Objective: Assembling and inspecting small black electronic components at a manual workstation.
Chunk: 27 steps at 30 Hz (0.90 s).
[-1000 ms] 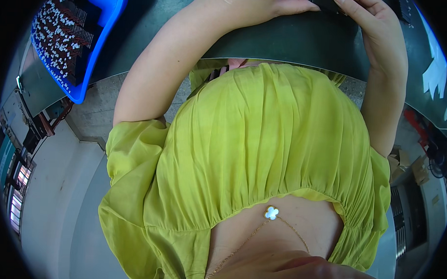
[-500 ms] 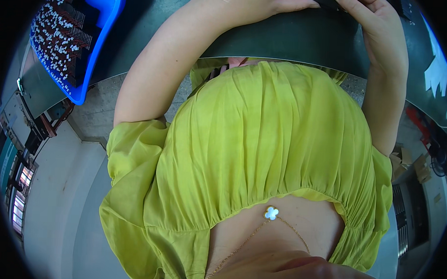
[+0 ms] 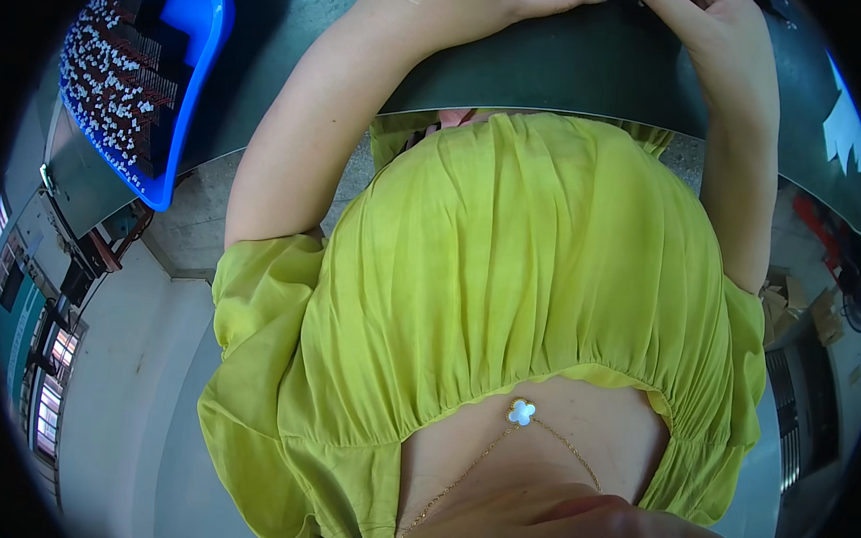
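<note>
Fingers [image 3: 669, 6] cropped, opening and hold impossible to tell, dark green desk [image 3: 551, 69], blue tray [image 3: 196, 100] at its near edge, left, grey floor [image 3: 210, 204], left hand [image 3: 504, 4] and right hand [image 3: 728, 33] angled inward.

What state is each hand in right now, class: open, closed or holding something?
Left hand: thumb extended, fingers cut off by the frame; grip cannot be told.
Right hand: partly cut off; grip cannot be told.
</note>
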### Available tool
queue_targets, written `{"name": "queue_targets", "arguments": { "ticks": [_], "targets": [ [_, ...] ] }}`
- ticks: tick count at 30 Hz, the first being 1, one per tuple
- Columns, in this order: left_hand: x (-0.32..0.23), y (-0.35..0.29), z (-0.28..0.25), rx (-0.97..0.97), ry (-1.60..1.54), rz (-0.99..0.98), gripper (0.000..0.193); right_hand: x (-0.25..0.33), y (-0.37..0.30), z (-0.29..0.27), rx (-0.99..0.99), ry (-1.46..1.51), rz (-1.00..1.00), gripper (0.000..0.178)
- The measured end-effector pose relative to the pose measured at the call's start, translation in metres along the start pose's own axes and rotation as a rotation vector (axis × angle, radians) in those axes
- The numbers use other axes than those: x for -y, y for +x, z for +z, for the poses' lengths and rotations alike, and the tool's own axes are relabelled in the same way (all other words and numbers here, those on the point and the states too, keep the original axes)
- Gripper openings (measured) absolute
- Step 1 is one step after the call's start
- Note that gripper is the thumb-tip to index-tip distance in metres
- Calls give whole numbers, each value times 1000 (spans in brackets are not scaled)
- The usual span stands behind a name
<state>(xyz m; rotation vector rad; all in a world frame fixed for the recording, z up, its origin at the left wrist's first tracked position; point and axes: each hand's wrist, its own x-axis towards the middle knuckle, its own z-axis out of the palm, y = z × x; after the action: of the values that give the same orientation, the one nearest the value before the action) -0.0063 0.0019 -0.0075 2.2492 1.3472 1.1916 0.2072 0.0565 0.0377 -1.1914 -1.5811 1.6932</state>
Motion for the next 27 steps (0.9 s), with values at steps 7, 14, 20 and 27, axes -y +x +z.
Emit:
{"name": "queue_targets", "arguments": {
  "ticks": [7,14,20,27],
  "targets": [
    [-2,1,-3,43,51,-17,37,-2,3,7,-9,-49,20,8],
    [1,3,1,0,-10,-28,34,-1,-2,9,-20,-129,-56,8],
    [0,4,1,6,-29,-18,34,-16,-5,18,-145,-322,-346,15],
    [-3,3,-3,45,18,-29,38,-20,10,0,-191,-131,-265,32]
  ]
}}
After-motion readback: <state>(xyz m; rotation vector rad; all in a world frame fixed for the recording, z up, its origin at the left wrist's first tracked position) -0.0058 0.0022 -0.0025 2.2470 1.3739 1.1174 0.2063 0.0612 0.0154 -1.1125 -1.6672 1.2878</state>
